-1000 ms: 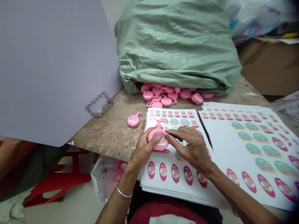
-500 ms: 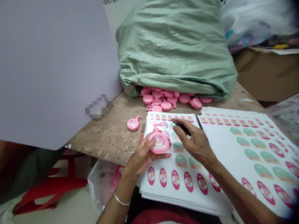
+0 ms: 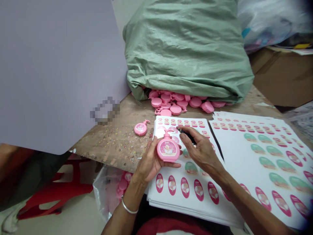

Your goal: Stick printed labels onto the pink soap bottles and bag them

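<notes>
My left hand [image 3: 153, 163] is closed around a small pink pump bottle [image 3: 168, 157], held upright with its round "BABY" label facing me. Just right of the bottle, my right hand [image 3: 204, 150] grips a slim black tool [image 3: 187, 134]; fingers hide most of it, so its exact kind does not show. Below both hands lies a stack of sticker sheets [image 3: 171, 204], printed with pink ovals, green domes and small pink labels. Another labelled pink pump bottle [image 3: 140, 129] lies on the table left of the stack.
Pink bottles [image 3: 175, 109] spill from under a large green sack [image 3: 188, 49] at the back. More sticker sheets [image 3: 234, 153] lie at the right. A clear plastic bag [image 3: 104, 189] with pink pieces hangs below the table edge, near a red stool [image 3: 58, 192]. A grey panel [image 3: 56, 71] stands at the left.
The left thumb has moved off the label, which now shows fully. The right hand, still gripping the black tool, has come slightly nearer the bottle. The view has shifted a little.
</notes>
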Motion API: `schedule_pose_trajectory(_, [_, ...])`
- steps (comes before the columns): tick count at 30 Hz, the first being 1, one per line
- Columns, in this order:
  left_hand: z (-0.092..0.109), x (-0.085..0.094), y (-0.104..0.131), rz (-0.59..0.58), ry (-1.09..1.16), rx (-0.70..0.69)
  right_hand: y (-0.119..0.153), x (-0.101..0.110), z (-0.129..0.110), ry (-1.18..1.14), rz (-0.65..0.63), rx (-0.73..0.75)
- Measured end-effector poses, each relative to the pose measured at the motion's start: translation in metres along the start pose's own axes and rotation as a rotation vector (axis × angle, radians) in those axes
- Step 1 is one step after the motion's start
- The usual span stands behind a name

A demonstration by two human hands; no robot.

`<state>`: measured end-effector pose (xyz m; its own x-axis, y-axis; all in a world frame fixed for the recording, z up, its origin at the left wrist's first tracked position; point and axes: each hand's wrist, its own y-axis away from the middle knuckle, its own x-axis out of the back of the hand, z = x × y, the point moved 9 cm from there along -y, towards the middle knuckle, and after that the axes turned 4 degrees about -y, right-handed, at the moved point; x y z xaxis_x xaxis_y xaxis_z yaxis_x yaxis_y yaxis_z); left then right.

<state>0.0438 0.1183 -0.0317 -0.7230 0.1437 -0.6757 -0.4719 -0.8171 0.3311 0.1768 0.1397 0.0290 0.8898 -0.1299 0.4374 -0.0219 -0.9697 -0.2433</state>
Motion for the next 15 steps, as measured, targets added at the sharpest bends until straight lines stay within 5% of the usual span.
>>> schedule_pose_trajectory(15, [-0.0058, 0.001, -0.0022, 0.065, -0.135, -0.028, 0.0088, -0.0003, -0.0076, -0.048, -0.044, 0.061])
